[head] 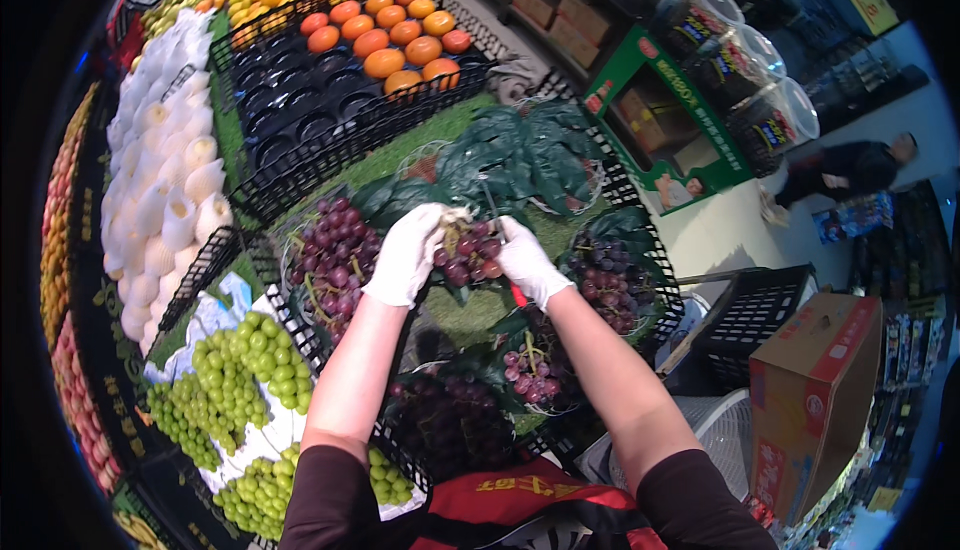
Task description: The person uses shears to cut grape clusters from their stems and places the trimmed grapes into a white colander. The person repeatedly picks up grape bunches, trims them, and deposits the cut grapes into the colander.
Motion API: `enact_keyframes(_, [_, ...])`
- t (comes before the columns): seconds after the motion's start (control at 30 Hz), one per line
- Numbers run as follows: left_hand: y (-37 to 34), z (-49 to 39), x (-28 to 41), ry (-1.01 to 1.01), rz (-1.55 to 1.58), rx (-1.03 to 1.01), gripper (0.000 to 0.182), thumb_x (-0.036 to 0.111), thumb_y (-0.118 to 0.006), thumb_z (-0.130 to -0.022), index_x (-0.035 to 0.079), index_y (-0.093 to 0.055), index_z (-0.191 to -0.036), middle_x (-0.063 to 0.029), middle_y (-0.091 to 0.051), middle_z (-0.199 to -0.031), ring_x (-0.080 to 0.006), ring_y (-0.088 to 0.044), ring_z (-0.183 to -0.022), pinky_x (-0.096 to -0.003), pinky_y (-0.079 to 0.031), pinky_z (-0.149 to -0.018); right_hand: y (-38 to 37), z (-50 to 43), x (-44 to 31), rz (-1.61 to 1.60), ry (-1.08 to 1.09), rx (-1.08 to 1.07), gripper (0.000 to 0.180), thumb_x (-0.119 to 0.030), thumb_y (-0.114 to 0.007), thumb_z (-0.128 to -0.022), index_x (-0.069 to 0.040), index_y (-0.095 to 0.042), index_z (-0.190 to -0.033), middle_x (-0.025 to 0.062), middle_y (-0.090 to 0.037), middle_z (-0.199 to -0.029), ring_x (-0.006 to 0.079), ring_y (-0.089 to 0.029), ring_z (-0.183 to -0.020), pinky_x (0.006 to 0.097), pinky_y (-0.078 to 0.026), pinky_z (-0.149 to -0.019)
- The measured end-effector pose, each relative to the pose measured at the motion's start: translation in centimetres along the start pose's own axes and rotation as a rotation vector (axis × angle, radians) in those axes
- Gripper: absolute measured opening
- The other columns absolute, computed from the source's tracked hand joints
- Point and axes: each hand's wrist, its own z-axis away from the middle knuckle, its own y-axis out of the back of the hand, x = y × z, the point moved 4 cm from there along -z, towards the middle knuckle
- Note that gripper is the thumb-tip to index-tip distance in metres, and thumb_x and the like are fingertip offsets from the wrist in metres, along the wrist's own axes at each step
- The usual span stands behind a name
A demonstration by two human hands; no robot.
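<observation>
A small bunch of red grapes [466, 253] is held up by its stem in my gloved left hand [411, 253]. White gloves cover both hands. My right hand [529, 261], at the right of the bunch, grips a thin metal tool with a red handle [518, 295], whose pointed end rises beside the stem; it looks like small scissors. Larger red grapes [339, 257] lie left of my left hand. Dark grapes [611, 276] sit in a basket to the right, and a loose pink bunch [532, 377] lies below my hands. Green plastic leaves [517, 152] spread out beyond them.
Green grapes [225, 385] lie on white paper at lower left. Oranges [386, 62] fill part of a black tray beyond. White foam-netted fruit [165, 205] is piled at left. A cardboard box [814, 392] and a black crate [750, 317] stand at right. A person [847, 167] is farther off.
</observation>
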Motion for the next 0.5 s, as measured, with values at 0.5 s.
enact_keyframes(0.5, [6.1,-4.2,-3.9,-0.172,-0.648,0.288,0.022,0.008,-0.060,-0.096,0.001,-0.059,-0.117,-0.0061,-0.062,-0.109,-0.0149,-0.058,-0.099,-0.0286,-0.045,-0.093,0.8,10.1,-6.9,0.449,0.145,0.267,0.042,-0.007,-0.062,-0.080,-0.001,-0.055,-0.121,0.0140,-0.061,-0.102,0.0225,-0.059,-0.091,0.0321,-0.047,-0.085])
